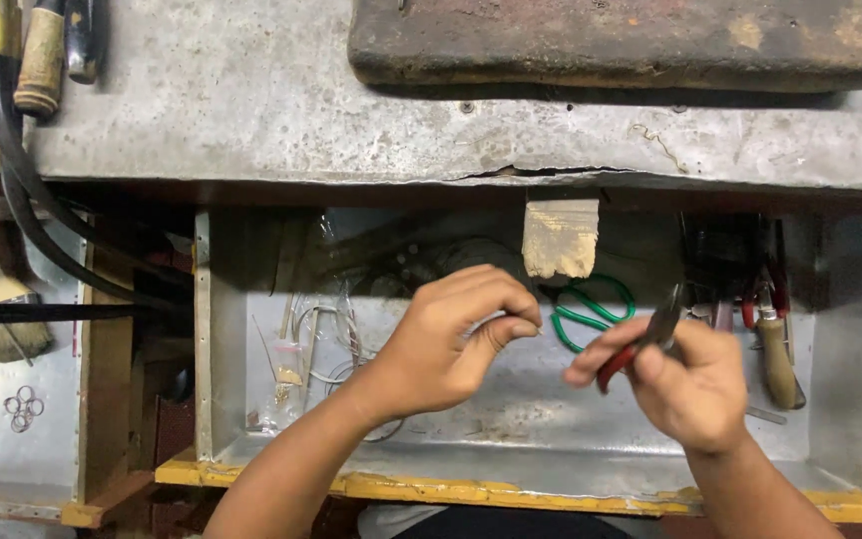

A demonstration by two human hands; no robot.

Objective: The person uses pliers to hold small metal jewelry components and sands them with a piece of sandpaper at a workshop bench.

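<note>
Two hands over metal drawer [850, 299], worn workbench [301, 110].

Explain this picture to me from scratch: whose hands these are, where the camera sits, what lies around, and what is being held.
There is no machine here. A person works with bare hands, and the one picture comes from a camera worn on their head, looking down.

The left hand pinches its thumb and forefinger together; whatever sits between them is too small to tell. The right hand grips small pliers with red handles.

Both hands hover over an open metal drawer with a yellow front edge. In it lie green-handled scissors, clear plastic bags with wire and more hand tools at the right. Above the drawer is a worn grey bench top bearing a dark, rusty slab. At the far left are a brush, small metal rings and a black hose.
</note>
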